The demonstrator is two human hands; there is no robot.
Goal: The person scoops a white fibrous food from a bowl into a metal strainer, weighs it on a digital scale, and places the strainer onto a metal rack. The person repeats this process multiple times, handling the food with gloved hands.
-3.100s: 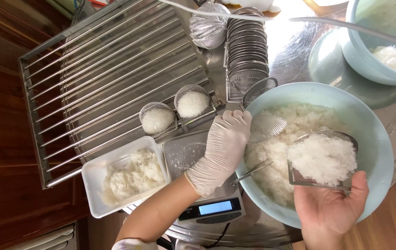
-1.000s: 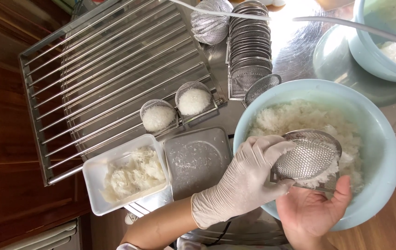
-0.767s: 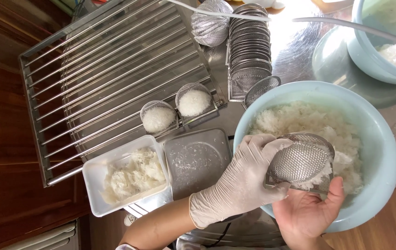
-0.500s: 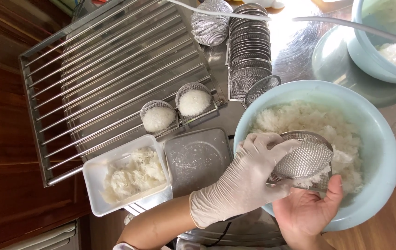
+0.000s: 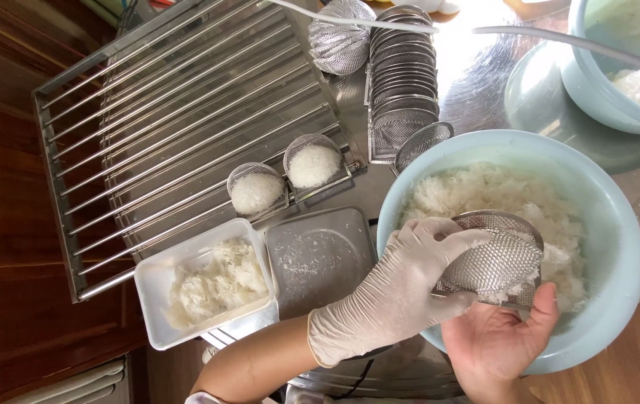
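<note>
My gloved left hand [image 5: 398, 292] curls its fingers [image 5: 440, 238] over the domed mesh strainer [image 5: 494, 262], clamped on it; my bare right hand [image 5: 500, 340] cups it from beneath, thumb on the far edge. Both are equally near. The strainer, open side apparently facing down, sits directly above the rice [image 5: 485, 194] in the pale bowl [image 5: 612, 284].

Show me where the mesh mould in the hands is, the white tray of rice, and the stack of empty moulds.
mesh mould [image 5: 494, 262], head view, its rounded mesh dome
white tray [image 5: 149, 278], head view, its left rim
stack of empty moulds [image 5: 401, 71], head view, middle of the stacked rims
</note>
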